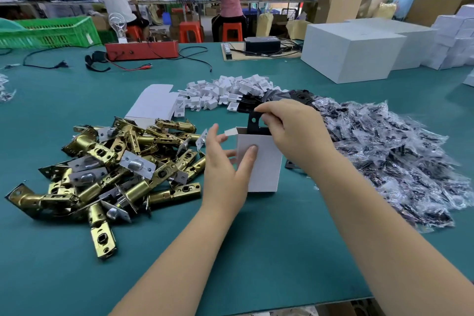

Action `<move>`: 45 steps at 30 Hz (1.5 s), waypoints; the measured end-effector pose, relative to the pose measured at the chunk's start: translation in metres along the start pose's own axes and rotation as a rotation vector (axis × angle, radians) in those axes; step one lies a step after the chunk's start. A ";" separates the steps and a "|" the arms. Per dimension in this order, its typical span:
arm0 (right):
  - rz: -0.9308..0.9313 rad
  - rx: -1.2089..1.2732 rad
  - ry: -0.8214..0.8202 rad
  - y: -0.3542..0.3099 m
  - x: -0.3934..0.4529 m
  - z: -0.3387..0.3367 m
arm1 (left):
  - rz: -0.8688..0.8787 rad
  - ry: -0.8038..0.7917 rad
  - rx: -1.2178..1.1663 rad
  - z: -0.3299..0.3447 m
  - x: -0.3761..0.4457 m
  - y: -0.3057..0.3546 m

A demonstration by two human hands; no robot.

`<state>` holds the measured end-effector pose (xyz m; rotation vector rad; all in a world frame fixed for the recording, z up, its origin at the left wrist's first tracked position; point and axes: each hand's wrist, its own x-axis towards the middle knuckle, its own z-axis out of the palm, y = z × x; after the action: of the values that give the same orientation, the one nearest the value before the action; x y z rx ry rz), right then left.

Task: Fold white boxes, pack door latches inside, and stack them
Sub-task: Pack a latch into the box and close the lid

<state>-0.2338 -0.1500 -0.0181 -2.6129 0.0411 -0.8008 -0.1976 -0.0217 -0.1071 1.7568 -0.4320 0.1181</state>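
Hands at a green packing table [256, 251], caught mid-pack: my left hand [225, 164] steadied an upright white box [259, 164], thumb pressed flat on its front panel and the other fingers spread loosely beside the open top. My right hand [289, 131] pinched a black metal plate [254, 123] by its upper edge — the plate stood half inside the box mouth, its hole visible above the rim.

The box stood on the table between the two piles I was drawing from. To its left lay the heap of brass door latches [115, 161], to its right a spread of small plastic bags [389, 151] with dark parts inside. Beyond it sat a mound of small white inserts [225, 92] and a flat, unfolded box blank [154, 102].

I judged the box to be thin card, light and easily crushed, best held by its side walls near the top so the mouth stayed square. The plate looked stiff and thin — an edge pinch seemed right for it. The latches appeared heavy and slick, likely best taken by the barrel, not the faceplate.

Finished white boxes [454, 38] were stacked at the far right of the table.
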 end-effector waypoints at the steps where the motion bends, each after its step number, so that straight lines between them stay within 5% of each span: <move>1: 0.049 0.034 0.044 0.000 0.001 0.003 | -0.018 0.016 0.033 0.005 -0.004 0.001; 5: 0.263 0.322 0.092 0.006 0.006 0.006 | -0.094 -0.064 0.214 0.021 -0.012 0.007; 10: 0.269 0.447 0.019 0.007 0.008 0.005 | -0.100 -0.082 0.388 0.025 -0.010 0.008; 20: 0.078 0.136 -0.104 0.001 0.000 0.007 | -0.135 -0.080 0.281 0.021 -0.005 0.004; 24: 0.033 0.124 0.072 0.010 -0.006 0.002 | -0.091 -0.062 0.012 0.014 -0.005 0.008; 28: 0.272 0.175 0.224 0.040 -0.013 0.001 | -0.133 -0.239 -0.233 -0.002 0.001 0.012; 33: 0.459 -0.263 -0.134 0.086 -0.032 0.021 | -0.124 -0.445 -0.354 -0.015 0.008 0.012; 45: 0.548 -0.594 -0.276 0.085 -0.027 0.047 | -0.095 -0.625 -0.406 -0.021 0.005 0.017</move>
<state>-0.2234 -0.2065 -0.1004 -2.9818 1.0024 -0.2451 -0.1959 -0.0059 -0.0850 1.3787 -0.7605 -0.5655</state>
